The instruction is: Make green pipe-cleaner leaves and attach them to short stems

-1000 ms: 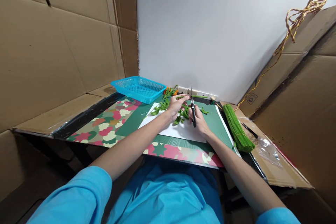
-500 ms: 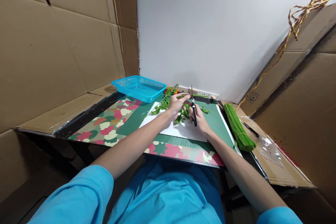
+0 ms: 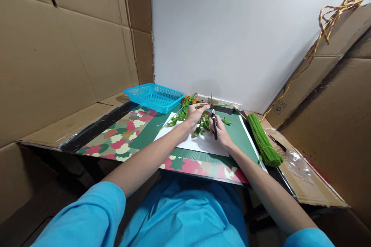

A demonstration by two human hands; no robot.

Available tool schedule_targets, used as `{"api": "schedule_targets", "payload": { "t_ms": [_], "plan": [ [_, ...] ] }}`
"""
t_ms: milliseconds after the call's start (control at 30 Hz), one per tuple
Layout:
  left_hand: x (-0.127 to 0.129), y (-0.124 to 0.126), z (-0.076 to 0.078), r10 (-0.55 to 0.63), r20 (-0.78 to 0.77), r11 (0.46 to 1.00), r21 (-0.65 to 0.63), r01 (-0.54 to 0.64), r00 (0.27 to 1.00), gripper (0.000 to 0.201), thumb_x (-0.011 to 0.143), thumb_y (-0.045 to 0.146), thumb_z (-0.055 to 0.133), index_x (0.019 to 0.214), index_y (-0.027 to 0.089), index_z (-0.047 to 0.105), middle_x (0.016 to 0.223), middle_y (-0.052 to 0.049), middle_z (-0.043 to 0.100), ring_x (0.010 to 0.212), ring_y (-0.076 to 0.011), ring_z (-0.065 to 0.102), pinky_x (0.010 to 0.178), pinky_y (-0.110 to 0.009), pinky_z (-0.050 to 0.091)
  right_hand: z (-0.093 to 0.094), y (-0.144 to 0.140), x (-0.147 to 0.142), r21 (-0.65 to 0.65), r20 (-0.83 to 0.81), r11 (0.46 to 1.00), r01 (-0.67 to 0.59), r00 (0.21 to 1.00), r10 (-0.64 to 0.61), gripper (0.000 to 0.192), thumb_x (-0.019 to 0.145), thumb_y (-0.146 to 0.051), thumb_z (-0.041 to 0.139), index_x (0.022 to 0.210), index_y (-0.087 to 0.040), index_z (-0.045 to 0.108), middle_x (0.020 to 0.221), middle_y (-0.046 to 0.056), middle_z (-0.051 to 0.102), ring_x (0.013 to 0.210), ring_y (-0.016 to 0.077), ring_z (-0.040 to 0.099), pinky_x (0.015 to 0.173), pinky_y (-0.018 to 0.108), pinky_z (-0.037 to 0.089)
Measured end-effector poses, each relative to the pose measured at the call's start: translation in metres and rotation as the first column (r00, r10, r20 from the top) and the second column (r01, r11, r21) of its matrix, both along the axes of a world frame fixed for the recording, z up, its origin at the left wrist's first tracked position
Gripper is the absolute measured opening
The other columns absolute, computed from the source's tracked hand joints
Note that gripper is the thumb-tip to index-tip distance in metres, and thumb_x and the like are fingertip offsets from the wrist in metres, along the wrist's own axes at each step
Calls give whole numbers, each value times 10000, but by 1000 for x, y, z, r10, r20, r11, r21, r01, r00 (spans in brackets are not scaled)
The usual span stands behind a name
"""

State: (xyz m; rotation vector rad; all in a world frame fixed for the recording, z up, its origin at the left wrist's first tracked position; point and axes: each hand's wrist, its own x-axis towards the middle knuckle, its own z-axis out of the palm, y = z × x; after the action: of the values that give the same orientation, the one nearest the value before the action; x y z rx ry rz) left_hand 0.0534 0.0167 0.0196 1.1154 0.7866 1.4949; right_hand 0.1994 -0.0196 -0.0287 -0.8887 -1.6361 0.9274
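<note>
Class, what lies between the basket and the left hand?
The head view shows green leaves between the basket and the left hand, with orange flowers behind them.

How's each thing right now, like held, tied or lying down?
Left hand: holding the stem
Right hand: gripping the scissors
Stem: held sideways
Scissors: held; can't tell if open
Leaves: lying mostly on the paper
Paper: flat
Bundle: tied, lying down
Basket: right way up
Flowers: lying by the basket
Bag: crumpled
Cord: looped up

One head-worn view, wide, forward and downward
</note>
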Motion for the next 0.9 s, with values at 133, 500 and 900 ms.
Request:
{"api": "schedule_targets", "payload": {
  "t_ms": [133,500,900],
  "plan": [
    [0,-2,2,6,1,1000,-15,-5,1000,278,685,275,916,857,122,759,997,-130,801,617,-150,723,375,-181,366,0,0,0,-4,1,1000,-4,1000,4,492,962,-693,586,1200,-264,550,816,-20,532,733,188,513,681,312,459],
    [1,-3,4,1,44,999,-41,0,999,258,662,233,909,828,120,746,915,-95,785,599,-139,710,361,-183,359,1,-2,-1,18,11,1000,-9,1000,9,468,973,-685,574,1194,-274,545,879,2,567,796,206,532,714,321,460],
    [0,-3,2,-23,69,998,-53,27,997,294,650,222,931,881,123,777,863,-86,788,573,-139,704,373,-187,356,-3,-1,1,-8,20,999,-50,999,50,479,1001,-691,537,1222,-268,502,799,-45,454,682,168,440,682,309,403]
  ]
}}
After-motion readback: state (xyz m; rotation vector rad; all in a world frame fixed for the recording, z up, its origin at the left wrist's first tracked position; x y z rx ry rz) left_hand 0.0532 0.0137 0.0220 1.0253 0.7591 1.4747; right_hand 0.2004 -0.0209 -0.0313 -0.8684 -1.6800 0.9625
